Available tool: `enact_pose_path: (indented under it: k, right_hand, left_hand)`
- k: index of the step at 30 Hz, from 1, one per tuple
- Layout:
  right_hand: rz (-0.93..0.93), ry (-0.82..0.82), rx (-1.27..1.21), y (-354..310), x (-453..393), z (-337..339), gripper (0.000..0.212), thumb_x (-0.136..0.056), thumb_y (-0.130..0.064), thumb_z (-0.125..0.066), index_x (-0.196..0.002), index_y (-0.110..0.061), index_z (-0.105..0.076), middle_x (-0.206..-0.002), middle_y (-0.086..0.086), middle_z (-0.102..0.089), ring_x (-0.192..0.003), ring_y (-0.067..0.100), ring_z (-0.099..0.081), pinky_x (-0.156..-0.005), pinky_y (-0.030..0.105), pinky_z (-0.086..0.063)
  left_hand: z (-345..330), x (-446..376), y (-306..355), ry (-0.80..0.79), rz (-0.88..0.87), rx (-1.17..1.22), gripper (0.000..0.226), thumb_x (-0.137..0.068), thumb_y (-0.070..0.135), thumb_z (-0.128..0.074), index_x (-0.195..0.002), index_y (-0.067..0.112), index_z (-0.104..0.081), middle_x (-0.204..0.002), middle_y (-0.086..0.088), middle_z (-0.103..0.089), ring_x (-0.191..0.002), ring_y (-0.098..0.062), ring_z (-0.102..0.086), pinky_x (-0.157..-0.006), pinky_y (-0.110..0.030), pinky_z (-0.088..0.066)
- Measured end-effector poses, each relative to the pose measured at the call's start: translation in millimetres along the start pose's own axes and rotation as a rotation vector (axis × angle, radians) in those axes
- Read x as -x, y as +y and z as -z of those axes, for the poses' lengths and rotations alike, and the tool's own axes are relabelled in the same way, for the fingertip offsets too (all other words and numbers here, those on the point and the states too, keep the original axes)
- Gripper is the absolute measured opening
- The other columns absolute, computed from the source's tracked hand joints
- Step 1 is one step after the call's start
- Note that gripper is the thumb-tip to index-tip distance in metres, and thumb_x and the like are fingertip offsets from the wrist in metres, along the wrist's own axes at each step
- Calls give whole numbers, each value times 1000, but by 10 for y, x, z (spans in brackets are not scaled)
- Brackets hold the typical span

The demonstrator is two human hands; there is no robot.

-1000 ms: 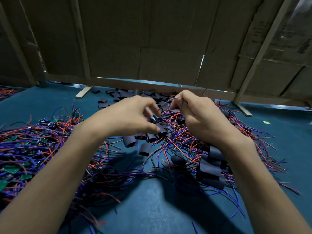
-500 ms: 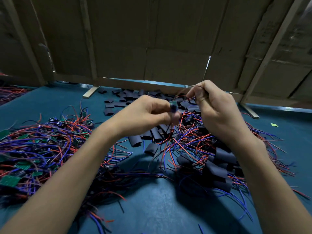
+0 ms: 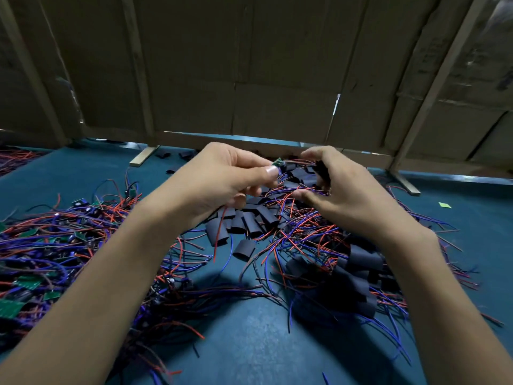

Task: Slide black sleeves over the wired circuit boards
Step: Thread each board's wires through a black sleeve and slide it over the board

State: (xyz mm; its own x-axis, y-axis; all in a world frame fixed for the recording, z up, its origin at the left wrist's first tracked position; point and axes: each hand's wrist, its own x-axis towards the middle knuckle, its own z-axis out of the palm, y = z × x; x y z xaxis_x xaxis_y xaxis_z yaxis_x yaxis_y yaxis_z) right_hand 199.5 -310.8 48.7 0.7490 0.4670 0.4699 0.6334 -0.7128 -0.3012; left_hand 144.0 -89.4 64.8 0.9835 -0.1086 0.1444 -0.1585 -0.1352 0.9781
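Observation:
My left hand (image 3: 222, 179) pinches a small green circuit board (image 3: 277, 163) between thumb and fingertips, raised above the table. Its red and blue wires trail down toward the pile. My right hand (image 3: 341, 187) is just right of the board, fingers curled around a black sleeve (image 3: 322, 169), thumb spread below. Loose black sleeves (image 3: 249, 223) lie in a heap under both hands. A tangle of bare wired boards (image 3: 41, 259) covers the left of the table. Sleeved boards (image 3: 352, 273) lie piled under my right forearm.
The work surface is a teal mat (image 3: 249, 343). A cardboard screen on wooden struts (image 3: 277, 79) closes off the far edge, with wooden feet (image 3: 143, 157) on the mat. More wires (image 3: 14, 158) lie at the far left. A small green scrap (image 3: 445, 205) sits at the right.
My left hand has turned so the green board shows at its fingertips. My right hand has let go of the wire it held up and now curls beside the board with a sleeve.

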Motion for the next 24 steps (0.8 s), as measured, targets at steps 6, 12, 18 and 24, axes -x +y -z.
enact_pose_path:
  k: [6, 12, 18, 24]
  right_hand:
    - [136, -104, 22, -135, 2, -117, 87, -88, -40, -72, -159, -20, -25, -149, 6, -47, -136, 23, -43, -111, 39, -38]
    - [242, -28, -72, -201, 26, -148, 89, -89, -26, -74, -160, -15, -22, -131, 7, -54, -120, 23, -52, -101, 40, -44]
    - [228, -45, -206, -210, 29, -125, 103, -84, -17, -80, -162, -29, -14, -120, -18, -45, -108, 2, -49, -96, 30, -46]
    - [234, -3, -319, -251, 39, -130, 106, -85, -16, -76, -161, -36, -3, -100, -11, -48, -91, 13, -59, -83, 38, -51]
  left_hand:
    - [-103, 17, -31, -108, 59, -146, 24, -91, 31, -71, -90, 9, -80, -86, -13, -76, -51, -6, -46, -41, -16, -31]
    - [-60, 35, -17, -164, 46, -85, 33, -93, 35, -65, -90, 4, -76, -70, -1, -68, -44, -2, -41, -37, -12, -28]
    - [7, 48, 16, -235, 16, 15, 28, -87, 39, -62, -87, 14, -77, -71, 3, -61, -45, -3, -33, -39, -12, -24]
    - [40, 51, 26, -265, 11, 28, 29, -89, 37, -61, -89, 14, -78, -70, 2, -56, -47, -7, -26, -41, -16, -20]
